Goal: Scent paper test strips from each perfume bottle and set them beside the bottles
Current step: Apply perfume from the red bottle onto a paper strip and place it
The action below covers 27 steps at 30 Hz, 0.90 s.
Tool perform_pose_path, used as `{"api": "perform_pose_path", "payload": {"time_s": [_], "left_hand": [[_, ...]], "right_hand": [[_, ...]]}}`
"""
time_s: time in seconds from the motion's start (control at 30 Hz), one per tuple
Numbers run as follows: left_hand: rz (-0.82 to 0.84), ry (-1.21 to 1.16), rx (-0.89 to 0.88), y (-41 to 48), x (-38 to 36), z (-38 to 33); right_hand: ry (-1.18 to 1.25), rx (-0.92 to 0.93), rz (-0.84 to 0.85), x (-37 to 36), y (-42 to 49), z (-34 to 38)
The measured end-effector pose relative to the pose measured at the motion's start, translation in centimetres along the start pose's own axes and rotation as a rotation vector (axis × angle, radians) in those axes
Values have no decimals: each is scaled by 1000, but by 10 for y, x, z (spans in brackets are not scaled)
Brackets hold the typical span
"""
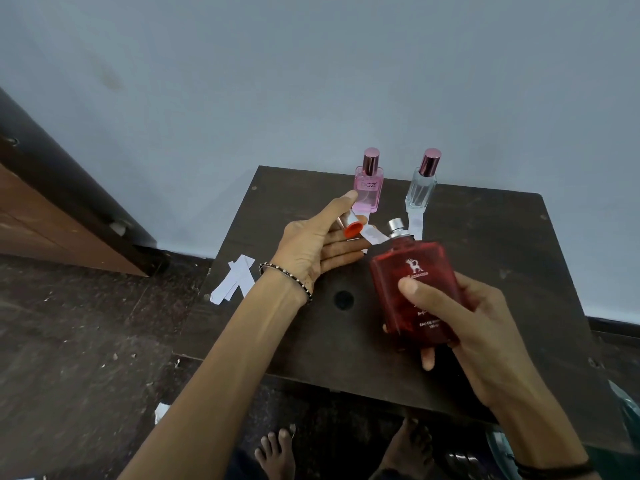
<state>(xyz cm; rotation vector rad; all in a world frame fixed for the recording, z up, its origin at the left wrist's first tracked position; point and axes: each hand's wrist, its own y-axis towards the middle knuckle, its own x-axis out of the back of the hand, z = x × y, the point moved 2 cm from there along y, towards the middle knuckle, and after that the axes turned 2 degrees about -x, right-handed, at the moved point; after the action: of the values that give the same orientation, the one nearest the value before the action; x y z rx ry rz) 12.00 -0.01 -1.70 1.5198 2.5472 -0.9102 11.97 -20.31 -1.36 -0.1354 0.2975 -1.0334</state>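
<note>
Your right hand (481, 327) grips the red bottle (415, 282), its bare sprayer (396, 228) tilted up-left toward your left hand (308, 247), which pinches the cap (353, 229), with a paper strip (375, 235) just beside the sprayer, whether held I cannot tell.

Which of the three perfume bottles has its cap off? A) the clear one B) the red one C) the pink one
B: the red perfume bottle in the right hand shows its bare silver sprayer, and the left hand holds a cap, while the pink bottle and the clear bottle both wear theirs.
</note>
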Motion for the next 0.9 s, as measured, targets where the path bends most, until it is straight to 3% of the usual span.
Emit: {"api": "perform_pose_path", "payload": {"time_s": [0.27, 0.9], "left_hand": [[19, 93, -37, 0, -4, 2], [114, 340, -89, -10, -11, 1]], "right_hand": [[-62, -59, 70, -15, 5, -4], [-61, 20, -34, -13, 8, -10]]}}
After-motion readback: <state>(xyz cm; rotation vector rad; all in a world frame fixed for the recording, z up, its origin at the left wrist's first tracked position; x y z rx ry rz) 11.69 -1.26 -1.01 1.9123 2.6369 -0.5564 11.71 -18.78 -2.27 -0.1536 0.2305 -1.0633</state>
